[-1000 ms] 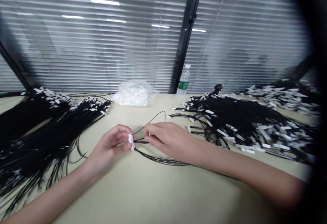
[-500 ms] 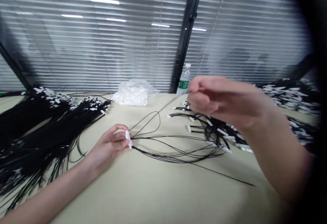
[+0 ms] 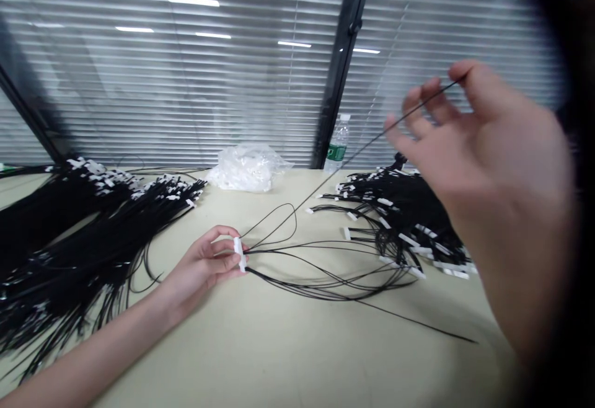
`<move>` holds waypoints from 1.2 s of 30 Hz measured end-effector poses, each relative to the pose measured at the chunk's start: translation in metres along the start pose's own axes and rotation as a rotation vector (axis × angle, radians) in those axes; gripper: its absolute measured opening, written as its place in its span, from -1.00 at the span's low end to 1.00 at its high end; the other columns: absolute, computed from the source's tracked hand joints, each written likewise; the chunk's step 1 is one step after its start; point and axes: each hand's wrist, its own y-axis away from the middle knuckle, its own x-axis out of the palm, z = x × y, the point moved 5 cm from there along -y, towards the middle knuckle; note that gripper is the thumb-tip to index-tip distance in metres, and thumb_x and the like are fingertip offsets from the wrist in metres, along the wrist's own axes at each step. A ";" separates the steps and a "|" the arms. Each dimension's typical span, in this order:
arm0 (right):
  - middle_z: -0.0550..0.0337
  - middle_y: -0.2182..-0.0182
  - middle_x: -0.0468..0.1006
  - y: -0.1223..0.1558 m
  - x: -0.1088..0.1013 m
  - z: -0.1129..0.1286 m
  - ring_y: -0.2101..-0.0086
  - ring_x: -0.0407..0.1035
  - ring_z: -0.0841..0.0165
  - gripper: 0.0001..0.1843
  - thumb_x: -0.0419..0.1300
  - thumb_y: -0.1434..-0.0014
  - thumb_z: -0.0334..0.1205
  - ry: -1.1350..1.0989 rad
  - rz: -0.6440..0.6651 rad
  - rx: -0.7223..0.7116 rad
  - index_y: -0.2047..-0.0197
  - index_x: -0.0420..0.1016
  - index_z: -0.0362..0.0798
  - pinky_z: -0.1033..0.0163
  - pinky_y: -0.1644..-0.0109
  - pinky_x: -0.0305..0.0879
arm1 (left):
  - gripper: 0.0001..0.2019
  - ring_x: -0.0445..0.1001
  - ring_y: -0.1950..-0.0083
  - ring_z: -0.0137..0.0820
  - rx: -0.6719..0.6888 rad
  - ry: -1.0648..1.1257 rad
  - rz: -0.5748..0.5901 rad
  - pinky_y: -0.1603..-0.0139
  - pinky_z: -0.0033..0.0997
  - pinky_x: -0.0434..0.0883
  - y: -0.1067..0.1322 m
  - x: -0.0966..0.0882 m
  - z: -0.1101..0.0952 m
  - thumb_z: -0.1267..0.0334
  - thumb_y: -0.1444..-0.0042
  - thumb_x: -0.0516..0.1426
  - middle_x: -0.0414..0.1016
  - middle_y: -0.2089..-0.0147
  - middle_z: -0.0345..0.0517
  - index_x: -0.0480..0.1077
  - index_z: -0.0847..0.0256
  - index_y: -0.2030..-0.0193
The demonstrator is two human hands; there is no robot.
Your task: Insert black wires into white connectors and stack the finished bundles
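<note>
Between the fingertips of my left hand (image 3: 211,259), a white connector (image 3: 240,254) is held just above the table. Several thin black wires (image 3: 316,293) run from its right side in loose loops toward the right. My right hand (image 3: 493,141) is raised at the upper right and somewhat blurred. A single black wire (image 3: 353,155) stretches taut on a slant from the connector up to its fingertips, which pinch it. The other fingers of that hand are spread. The wire's far end is hard to make out.
A pile of black cables (image 3: 139,222) with white connectors covers the left. Another cable pile (image 3: 395,203) lies on the right, behind my right wrist. A clear plastic bag (image 3: 248,167) of white pieces and a bottle (image 3: 337,144) stand at the back, before window blinds (image 3: 209,85).
My right hand has moved up and to the right, and its fingers have spread. The wire between it and the connector is now longer and straighter. My left hand has hardly moved.
</note>
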 end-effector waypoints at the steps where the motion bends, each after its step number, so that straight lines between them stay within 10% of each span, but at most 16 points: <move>1: 0.22 0.27 0.30 0.002 0.004 -0.002 0.22 0.25 0.38 -0.95 0.02 -0.20 -0.14 -0.016 0.016 0.038 0.25 0.28 0.16 0.24 0.26 0.28 | -0.76 0.44 0.17 -0.36 0.008 0.001 0.005 0.06 -0.26 0.36 0.001 0.001 -0.001 0.39 0.01 0.19 0.42 0.20 -0.14 0.29 0.10 0.20; 6: 0.29 0.56 0.08 0.028 0.047 -0.013 0.58 -0.04 0.51 -0.83 -0.05 -0.25 -0.20 0.063 0.240 0.118 0.15 0.33 0.05 0.34 0.54 -0.09 | -0.78 0.42 0.18 -0.36 0.044 0.013 0.042 0.08 -0.27 0.35 0.004 0.005 -0.003 0.39 0.00 0.18 0.42 0.19 -0.13 0.29 0.11 0.21; 15: 0.39 0.52 0.37 0.096 0.106 -0.061 0.54 0.16 0.55 -0.91 -0.04 -0.24 -0.21 0.744 0.813 -0.017 0.27 0.24 0.00 0.40 0.46 0.01 | -0.77 0.40 0.23 -0.42 0.073 -0.003 0.103 0.13 -0.31 0.36 0.011 0.016 -0.007 0.44 -0.02 0.17 0.41 0.22 -0.17 0.26 0.11 0.21; 36: 0.30 0.53 0.39 0.102 0.109 -0.075 0.46 0.25 0.48 -0.80 -0.04 -0.24 -0.16 1.025 0.769 -0.295 0.31 0.33 -0.05 0.34 0.41 0.02 | -0.80 0.40 0.21 -0.39 0.111 -0.066 0.100 0.16 -0.29 0.35 0.014 0.021 -0.007 0.40 -0.02 0.18 0.44 0.24 -0.14 0.27 0.16 0.21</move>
